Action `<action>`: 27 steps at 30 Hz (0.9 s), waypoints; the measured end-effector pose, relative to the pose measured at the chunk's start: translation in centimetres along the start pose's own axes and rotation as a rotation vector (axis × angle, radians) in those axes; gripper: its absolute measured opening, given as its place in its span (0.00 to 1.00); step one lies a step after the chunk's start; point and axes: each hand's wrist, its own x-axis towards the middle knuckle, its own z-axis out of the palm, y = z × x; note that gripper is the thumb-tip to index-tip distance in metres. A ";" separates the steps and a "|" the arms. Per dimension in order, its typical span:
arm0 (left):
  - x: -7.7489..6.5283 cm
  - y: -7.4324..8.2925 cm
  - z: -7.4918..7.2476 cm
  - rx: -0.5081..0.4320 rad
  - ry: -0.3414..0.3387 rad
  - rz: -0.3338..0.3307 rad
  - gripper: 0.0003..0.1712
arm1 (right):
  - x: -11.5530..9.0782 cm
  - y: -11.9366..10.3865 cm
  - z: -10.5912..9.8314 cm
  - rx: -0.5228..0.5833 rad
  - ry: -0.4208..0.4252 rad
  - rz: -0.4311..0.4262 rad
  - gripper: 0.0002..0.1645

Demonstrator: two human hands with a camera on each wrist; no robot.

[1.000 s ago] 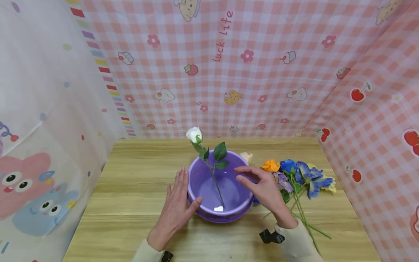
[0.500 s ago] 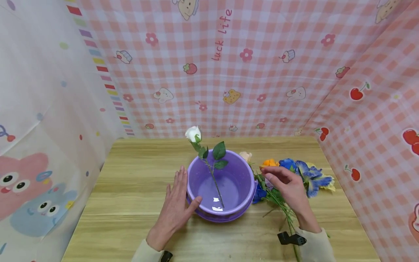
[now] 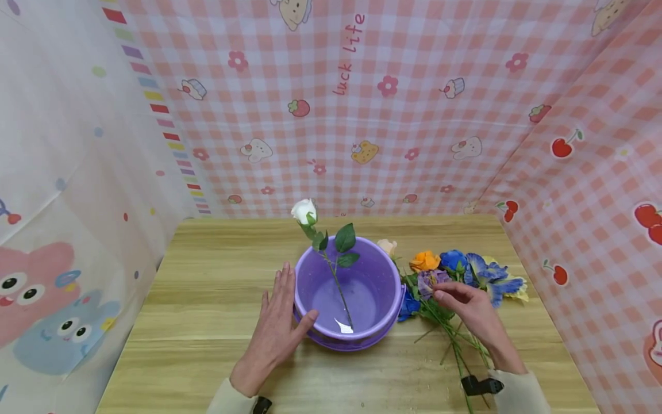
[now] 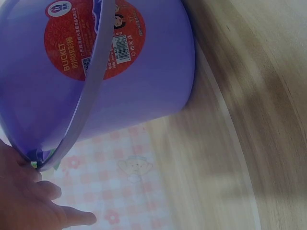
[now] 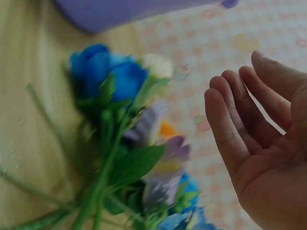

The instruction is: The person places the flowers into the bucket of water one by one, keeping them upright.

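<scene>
A purple bucket [image 3: 369, 270] stands on the wooden table, its handle and red label [image 4: 72, 43] showing in the left wrist view. One white rose [image 3: 304, 211] leans inside it, bloom above the far left rim. My left hand [image 3: 276, 325] rests against the bucket's left side, fingers straight, thumb at the rim. Over the pile of flowers to the right, my right hand [image 3: 476, 310] hovers with relaxed fingers close to a purple flower [image 3: 430, 282]. The right wrist view shows that hand [image 5: 264, 139] holding nothing, apart from the blooms.
Around the purple flower lie an orange flower [image 3: 425, 261], a blue flower [image 3: 453, 260], a blue and yellow flower [image 3: 496, 280], another blue flower [image 3: 408, 306] and a cream flower [image 3: 387, 247]. Their green stems [image 3: 457, 356] reach toward the table's front. Patterned cloth [image 3: 362, 115] hangs behind.
My right hand has moved from over the bucket's right rim rightward to the flower pile. My left hand and the white rose have stayed in place.
</scene>
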 end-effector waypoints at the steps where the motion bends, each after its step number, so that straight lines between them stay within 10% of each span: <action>1: 0.0 0.0 0.0 -0.001 0.000 -0.001 0.54 | 0.2 0.4 0.0 -0.009 -0.014 0.003 0.26; 27: 0.0 -0.1 -0.1 0.000 -0.004 0.000 0.53 | 3.2 4.6 0.5 -0.391 -0.119 0.032 0.12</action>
